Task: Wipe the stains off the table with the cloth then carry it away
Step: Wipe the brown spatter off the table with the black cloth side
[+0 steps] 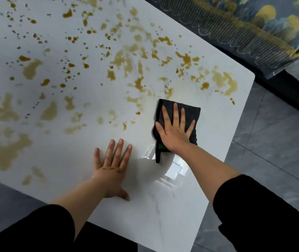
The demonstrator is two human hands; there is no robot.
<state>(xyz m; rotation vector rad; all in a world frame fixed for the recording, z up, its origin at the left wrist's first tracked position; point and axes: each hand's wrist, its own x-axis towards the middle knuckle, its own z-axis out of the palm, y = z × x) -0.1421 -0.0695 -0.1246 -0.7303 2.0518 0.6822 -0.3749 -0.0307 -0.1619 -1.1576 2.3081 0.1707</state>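
Observation:
A glossy white table point(163, 206) fills most of the view, with its near right corner free of marks. Yellow-brown stains point(125, 62) in puddles and drops cover the far and left parts. A folded dark grey cloth point(190, 111) lies flat on the table near the right edge. My right hand point(175, 130) presses on it, palm down and fingers spread. A green patch of the cloth shows under the wrist. My left hand point(112, 166) rests flat on the bare table beside the cloth, fingers apart, holding nothing.
A blue and yellow patterned cushion or sofa point(254, 24) stands past the table's far right edge. Grey floor tiles point(272, 142) lie to the right and below the table. The table's corner point(252, 75) is rounded.

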